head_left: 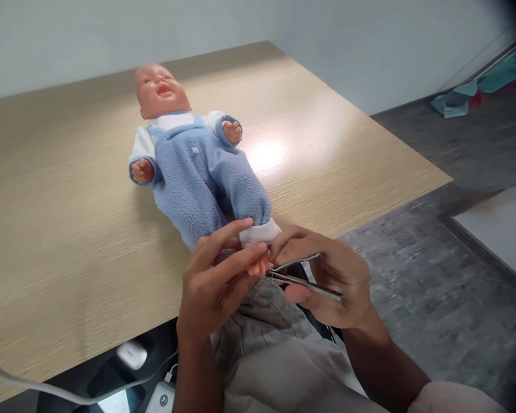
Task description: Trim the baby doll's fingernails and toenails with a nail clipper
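Observation:
A baby doll (193, 158) in blue fleece overalls with white sleeves lies on its back on the wooden table, head away from me. One of its feet (258, 265) sticks out past the white cuff at the near edge. My left hand (219, 275) is closed around that foot, fingers along its top and thumb below. Between the thumb and fingers of my right hand (327, 275) is a metal nail clipper (305, 282), its lever raised. The clipper's tip meets the doll's toes; whether the jaws touch a toe I cannot tell.
The light wooden table (69, 229) stands against a pale wall. A white cable (69, 396) crosses its near left corner. Below the edge are a white oval case (131, 354) and a white power bank (161, 398). Coloured items (456, 100) lie on the grey floor at right.

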{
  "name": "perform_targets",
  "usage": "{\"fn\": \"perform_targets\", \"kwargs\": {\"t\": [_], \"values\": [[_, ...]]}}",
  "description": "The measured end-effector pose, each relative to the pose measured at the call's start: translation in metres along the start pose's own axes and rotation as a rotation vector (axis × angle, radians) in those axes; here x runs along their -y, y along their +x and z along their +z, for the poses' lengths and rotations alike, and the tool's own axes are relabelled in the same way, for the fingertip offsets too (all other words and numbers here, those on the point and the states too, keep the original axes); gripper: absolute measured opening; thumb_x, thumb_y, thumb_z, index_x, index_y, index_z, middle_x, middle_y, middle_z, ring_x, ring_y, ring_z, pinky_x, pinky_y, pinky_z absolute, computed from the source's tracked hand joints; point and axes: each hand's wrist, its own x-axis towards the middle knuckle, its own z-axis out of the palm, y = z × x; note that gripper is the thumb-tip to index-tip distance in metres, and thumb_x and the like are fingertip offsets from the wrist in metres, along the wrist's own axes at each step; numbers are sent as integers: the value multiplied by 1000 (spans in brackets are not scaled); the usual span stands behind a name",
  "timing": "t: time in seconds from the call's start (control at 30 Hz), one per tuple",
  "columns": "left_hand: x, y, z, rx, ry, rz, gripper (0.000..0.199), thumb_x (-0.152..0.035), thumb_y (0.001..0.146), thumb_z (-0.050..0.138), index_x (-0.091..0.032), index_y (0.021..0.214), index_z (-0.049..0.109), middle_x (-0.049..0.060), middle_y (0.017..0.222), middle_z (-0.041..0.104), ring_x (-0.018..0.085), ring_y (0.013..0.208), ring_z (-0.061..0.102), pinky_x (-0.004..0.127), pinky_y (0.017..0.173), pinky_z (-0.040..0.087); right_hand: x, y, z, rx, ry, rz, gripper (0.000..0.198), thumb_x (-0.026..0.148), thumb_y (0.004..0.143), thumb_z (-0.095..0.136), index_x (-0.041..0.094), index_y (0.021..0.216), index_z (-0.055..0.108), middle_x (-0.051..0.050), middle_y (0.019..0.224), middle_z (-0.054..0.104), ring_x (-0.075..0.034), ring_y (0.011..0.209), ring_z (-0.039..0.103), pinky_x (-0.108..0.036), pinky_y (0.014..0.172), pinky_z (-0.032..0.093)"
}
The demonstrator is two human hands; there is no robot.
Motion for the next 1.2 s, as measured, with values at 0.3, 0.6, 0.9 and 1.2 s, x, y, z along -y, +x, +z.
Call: {"fn": "perform_targets", "kwargs": {"t": [0.3, 0.6, 0.9, 1.2], "values": [[1, 0, -1, 6, 0, 16, 29, -20, 96, 68, -25, 124, 71, 9, 142, 61, 21, 97, 65, 41, 80, 56, 5, 6, 3, -3, -41, -20, 23, 35, 91, 78, 16, 97, 68, -4, 82, 68, -16, 74, 65, -28, 65, 55], [1, -1, -1, 7, 5, 13, 30, -19, 96, 68, -26, 125, 70, 8, 143, 60, 20, 98, 65, 40, 81, 56, 14, 9, 5, 46, -190, 10, 22, 38, 95, 73, 19, 93, 63, -2, 77, 66, -15, 70, 61, -28, 62, 51], [3, -1, 0, 14, 24, 11, 28, -22, 97, 67, -26, 125, 70, 8, 143, 61, 19, 98, 65, 41, 84, 55, 19, 8, 11, 59, -371, -14, 26, 39, 97, 70, 18, 87, 58, 1, 69, 58, -14, 65, 57, -29, 61, 48], [0, 0, -1, 22, 40, 2, 23, -22, 99, 64, -25, 121, 72, 7, 142, 62, 17, 98, 66, 30, 71, 58, 20, 11, 19, 49, -557, -138, 23, 33, 93, 74, 20, 87, 55, -2, 76, 69, -17, 68, 66, -31, 65, 53]]}}
